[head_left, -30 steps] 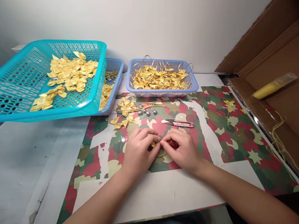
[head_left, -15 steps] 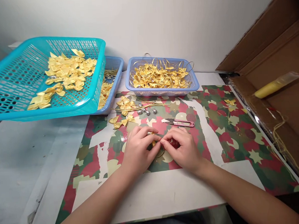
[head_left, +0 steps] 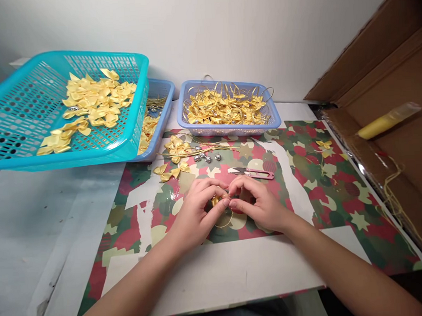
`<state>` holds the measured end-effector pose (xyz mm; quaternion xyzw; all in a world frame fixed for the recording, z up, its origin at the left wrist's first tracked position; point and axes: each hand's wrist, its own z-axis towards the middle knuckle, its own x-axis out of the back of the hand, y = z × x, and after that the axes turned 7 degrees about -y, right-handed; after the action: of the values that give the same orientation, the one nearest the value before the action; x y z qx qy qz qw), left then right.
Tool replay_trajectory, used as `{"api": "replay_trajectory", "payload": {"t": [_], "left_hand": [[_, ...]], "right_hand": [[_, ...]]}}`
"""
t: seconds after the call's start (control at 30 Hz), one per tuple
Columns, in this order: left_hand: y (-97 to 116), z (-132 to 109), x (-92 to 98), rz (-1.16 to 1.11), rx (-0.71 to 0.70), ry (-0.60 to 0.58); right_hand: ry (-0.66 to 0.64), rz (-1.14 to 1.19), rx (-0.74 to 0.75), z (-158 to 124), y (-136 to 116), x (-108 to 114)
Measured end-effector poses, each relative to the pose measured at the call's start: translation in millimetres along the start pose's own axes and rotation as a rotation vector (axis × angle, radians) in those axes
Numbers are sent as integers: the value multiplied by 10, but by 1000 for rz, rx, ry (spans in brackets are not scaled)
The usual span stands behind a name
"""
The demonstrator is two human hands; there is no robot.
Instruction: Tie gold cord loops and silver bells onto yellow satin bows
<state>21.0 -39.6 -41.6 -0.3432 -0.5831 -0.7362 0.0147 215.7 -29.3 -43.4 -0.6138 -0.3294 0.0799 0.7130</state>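
Observation:
My left hand (head_left: 199,210) is closed in a pinch on a gold cord loop (head_left: 224,226), which hangs in a curve below the fingers. A gold bow (head_left: 215,201) shows partly between its thumb and fingers. Fingertips of my right hand (head_left: 257,202) meet those of my left, pinched at the same spot; the cord end between them is too small to make out. Just beyond the hands lie pink-handled thread snips (head_left: 252,173), several silver bells (head_left: 208,159), loose gold bows (head_left: 171,172) and straight gold cords (head_left: 210,149).
A turquoise basket (head_left: 142,98) with yellow bows stands at the left, above a blue basket (head_left: 164,118) of parts. Another blue basket (head_left: 230,127) at the back holds bows on cords. Cardboard (head_left: 386,73) with a yellow tube (head_left: 389,120) rises at the right.
The gold loop now hangs wider and more visibly under my fingers. My right hand's fingers have risen and curled slightly, and its thumb has turned toward my left thumb.

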Motion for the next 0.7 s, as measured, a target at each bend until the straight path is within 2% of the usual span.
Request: {"api": "replay_trajectory", "payload": {"t": [0.17, 0.7], "left_hand": [[1, -1, -5, 18, 22, -12], [-5, 14, 3, 85, 52, 52]], "right_hand": [[38, -43, -9, 10, -2, -21], [124, -358, 164, 33, 46, -58]]}}
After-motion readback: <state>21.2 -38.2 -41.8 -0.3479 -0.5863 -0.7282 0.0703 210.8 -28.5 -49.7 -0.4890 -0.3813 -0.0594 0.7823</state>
